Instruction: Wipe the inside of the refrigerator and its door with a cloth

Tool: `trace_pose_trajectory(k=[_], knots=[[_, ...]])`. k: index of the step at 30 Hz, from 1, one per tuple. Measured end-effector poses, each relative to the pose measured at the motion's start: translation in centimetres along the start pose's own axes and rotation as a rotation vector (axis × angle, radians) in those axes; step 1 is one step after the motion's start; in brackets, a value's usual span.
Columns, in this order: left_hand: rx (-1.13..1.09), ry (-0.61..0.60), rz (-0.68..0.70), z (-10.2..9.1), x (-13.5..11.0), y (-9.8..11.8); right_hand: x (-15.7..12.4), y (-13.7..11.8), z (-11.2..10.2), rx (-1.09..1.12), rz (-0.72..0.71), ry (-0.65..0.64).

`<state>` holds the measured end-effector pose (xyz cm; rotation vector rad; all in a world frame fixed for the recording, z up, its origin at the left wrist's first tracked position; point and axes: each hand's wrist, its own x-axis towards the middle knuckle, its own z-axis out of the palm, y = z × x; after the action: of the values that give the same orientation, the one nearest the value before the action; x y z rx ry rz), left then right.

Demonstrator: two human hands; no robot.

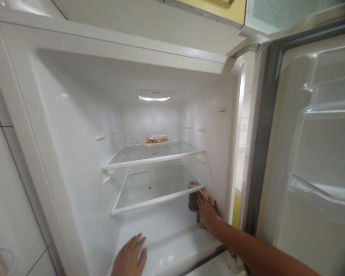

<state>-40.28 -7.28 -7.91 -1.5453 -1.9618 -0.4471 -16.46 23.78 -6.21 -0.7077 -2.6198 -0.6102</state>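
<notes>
Fingers (201,201) of R hand (208,213) grip the cloth (193,202) by lower shelf's (158,200) front R corner, L hand (130,257) loosely spread, apparently w/ nothing held; prob. mid-wipe, so next move calls for steady pressure w/o knocking that shelf.

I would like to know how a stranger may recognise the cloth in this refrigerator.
Inside the open white refrigerator, find the front right corner of the lower glass shelf. There, the right hand holds the bunched cloth; its brown and tan fabric stands out from the white wall beside it.
</notes>
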Motion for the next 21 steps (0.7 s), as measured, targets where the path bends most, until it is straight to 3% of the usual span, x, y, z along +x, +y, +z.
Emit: trace_pose_trajectory(k=[6, 11, 14, 18, 21], knots=[[-0.034, -0.079, -0.035, -0.2, 0.2, 0.0, -5.2, 0.0, -1.8, -0.081, -0.059, -0.128], [-0.027, -0.096, -0.034, -0.1, 0.2, -0.1, -9.4, 0.3, -2.6, -0.046, -0.118, -0.086], [-0.036, -0.107, -0.046, 0.0, 0.1, -0.1, -10.2, 0.5, -2.6, 0.244, -0.051, 0.018], [-0.057, -0.135, -0.079, 0.1, 0.1, -0.1, -8.6, 0.4, -2.3, 0.767, 0.146, 0.209], [-0.064, -0.128, -0.093, 0.1, 0.1, 0.0, -6.8, 0.4, -1.9, 0.866, 0.166, 0.26]])
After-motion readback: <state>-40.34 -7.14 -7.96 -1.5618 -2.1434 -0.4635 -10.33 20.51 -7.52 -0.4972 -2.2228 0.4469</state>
